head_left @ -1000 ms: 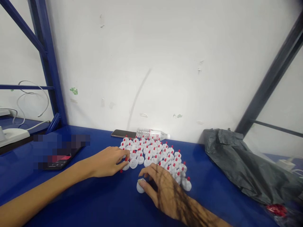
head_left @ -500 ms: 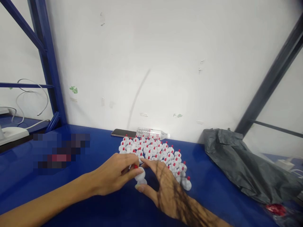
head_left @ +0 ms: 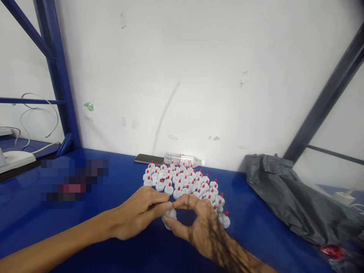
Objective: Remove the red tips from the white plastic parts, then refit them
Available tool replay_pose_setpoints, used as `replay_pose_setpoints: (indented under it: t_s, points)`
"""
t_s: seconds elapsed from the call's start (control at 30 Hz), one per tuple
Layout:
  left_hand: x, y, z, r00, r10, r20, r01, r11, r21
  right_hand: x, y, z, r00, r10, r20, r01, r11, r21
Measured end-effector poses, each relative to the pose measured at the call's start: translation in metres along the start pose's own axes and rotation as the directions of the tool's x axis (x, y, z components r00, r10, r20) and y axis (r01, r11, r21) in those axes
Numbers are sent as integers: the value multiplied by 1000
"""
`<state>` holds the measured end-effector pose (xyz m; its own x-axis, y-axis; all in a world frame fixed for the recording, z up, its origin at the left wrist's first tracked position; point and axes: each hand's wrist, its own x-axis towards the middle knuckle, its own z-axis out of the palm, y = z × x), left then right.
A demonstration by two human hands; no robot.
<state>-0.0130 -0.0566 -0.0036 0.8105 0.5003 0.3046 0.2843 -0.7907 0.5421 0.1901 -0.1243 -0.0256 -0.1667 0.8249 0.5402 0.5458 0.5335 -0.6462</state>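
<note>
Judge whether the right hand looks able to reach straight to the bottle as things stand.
Probably not: the right hand is occupied with a white piece, and red-tipped pieces crowd the way to the bottle.

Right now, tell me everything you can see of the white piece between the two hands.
The white piece is small, rounded, smooth and plastic-looking. It sits between the fingers of the left hand at its top and those of the right hand at its near side, in front of the red-tipped pieces. Its top is covered. Whether it is one part or two stacked, or touches the blue table, I can't tell.
</note>
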Motion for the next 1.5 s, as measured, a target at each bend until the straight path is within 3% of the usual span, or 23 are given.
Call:
replay_pose_setpoints:
  t_s: [0.07,0.17,0.23,0.27,0.33,0.4,0.43,0.5,0.6,0.73,0.83,0.93,1.03,1.23,1.5]
  points:
    - [3,0,6,997,-75,-17,71,984,-162,2,-3,0,998,-35,-43,36,999,17]
    - [6,-7,9,979,-206,5,187,877,-443,4,2,-1,961,-239,-136,229,970,-84]
    - [7,-19,-2,948,-318,-22,242,764,-598,5,11,-4,905,-393,-163,359,911,-205]
    - [7,-26,-12,923,-373,-99,238,752,-614,6,16,-6,890,-427,-162,381,889,-254]
    - [6,-41,-37,855,-415,-313,202,820,-536,7,26,-11,899,-412,-153,351,883,-312]
    - [4,-53,-60,841,-311,-444,201,940,-277,9,32,-15,926,-348,-146,287,900,-328]
    - [3,-57,-67,867,-259,-426,238,966,-102,10,33,-16,933,-333,-137,272,902,-336]
    - [2,-61,-71,928,-227,-296,300,925,233,11,34,-16,934,-342,-106,286,891,-352]
    - [0,-58,-59,958,-286,-19,257,829,497,9,32,-13,933,-356,-59,314,881,-354]
    - [-4,-49,-48,916,-365,166,221,805,550,5,34,-10,951,-308,-16,284,896,-342]
    - [-6,-46,-50,880,-423,214,250,798,548,0,36,-7,969,-245,22,236,903,-358]
    - [-7,-46,-54,871,-427,244,253,814,523,-4,38,-3,980,-189,64,199,896,-396]
    - [-6,-48,-53,894,-392,216,233,819,524,-6,39,0,983,-149,107,180,884,-431]
    - [1,-44,-41,959,-281,32,228,835,501,-5,36,0,981,-131,146,177,912,-371]
    - [1,-49,-21,995,-100,28,79,899,432,-5,34,-1,986,-150,70,165,927,-336]
